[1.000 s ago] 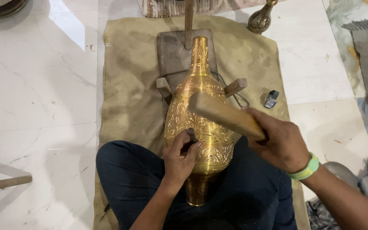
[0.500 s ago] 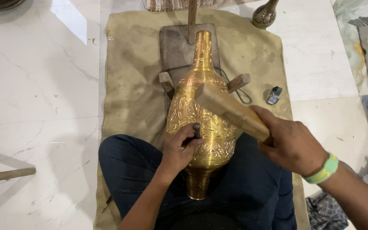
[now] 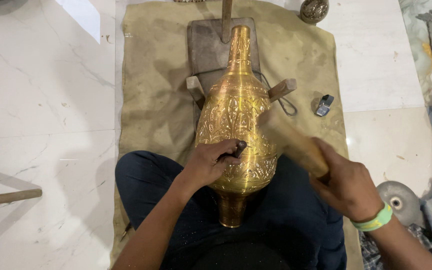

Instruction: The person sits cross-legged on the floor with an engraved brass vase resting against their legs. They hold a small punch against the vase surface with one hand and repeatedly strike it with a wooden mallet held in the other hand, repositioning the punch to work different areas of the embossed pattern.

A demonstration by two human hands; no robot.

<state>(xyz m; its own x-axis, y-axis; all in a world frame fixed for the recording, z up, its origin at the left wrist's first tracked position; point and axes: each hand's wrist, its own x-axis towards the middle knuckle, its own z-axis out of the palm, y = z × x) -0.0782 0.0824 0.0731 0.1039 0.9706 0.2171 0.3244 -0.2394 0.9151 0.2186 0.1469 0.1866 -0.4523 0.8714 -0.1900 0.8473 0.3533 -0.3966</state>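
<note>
From the head view, the left hand [image 3: 207, 162] pinches a punch [image 3: 238, 148] against the vase [image 3: 236, 135] lying across the lap, just left of the mallet [image 3: 292, 141] gripped in the right hand [image 3: 347, 186]; the vase looks heavy, stiff, slippery, best steadied at its belly.

No packages, labels, signs or screens anywhere on the cloth or marble floor.

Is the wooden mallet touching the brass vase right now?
Cannot tell. In the head view the mallet is motion-blurred and overlaps the vase, so neither contact nor a gap shows plainly.
</note>
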